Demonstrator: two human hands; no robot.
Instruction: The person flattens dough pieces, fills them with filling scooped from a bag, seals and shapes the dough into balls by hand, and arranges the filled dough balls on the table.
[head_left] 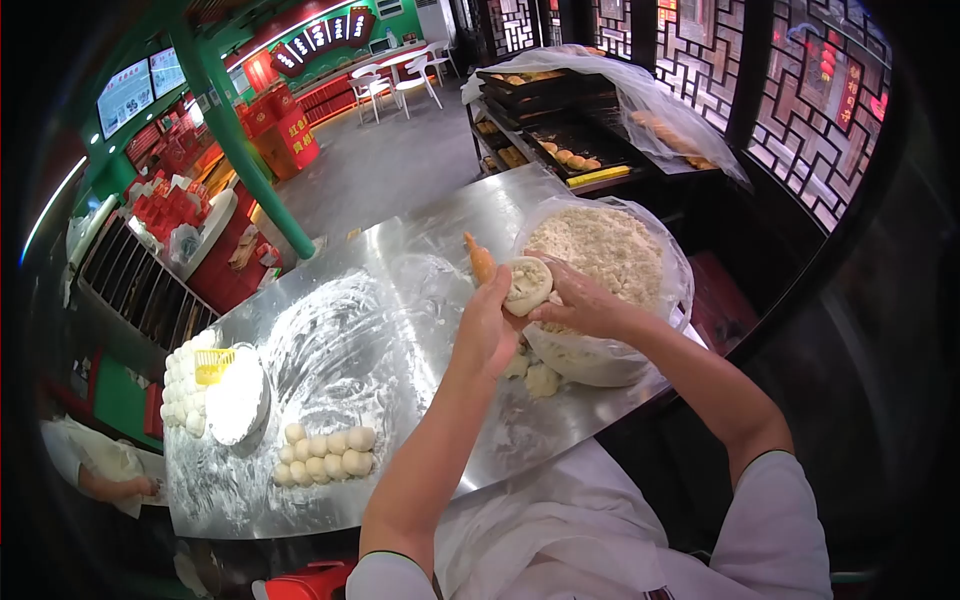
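Over the steel table, my left hand (488, 325) cups a round dough wrapper (528, 285) with crumbly pale filling in its open top. My right hand (580, 300) grips the wrapper's rim from the other side, its fingers partly hidden. Just beyond my left hand is a tapered orange-brown object (480, 260); its kind I cannot make out. Close to my right hand stands a large plastic-lined tub of crumbly filling (605, 245). Pale lumps of dough (540, 380) lie at the tub's foot.
Rows of dough balls (325, 455) sit on the floured steel table (400, 300). Farther left are a bowl of white flour (237, 395), a yellow basket (213, 366) and more dough balls (183, 385). Behind the tub stand trays of baked pieces (575, 158). Another person's hand (125, 488) shows at left.
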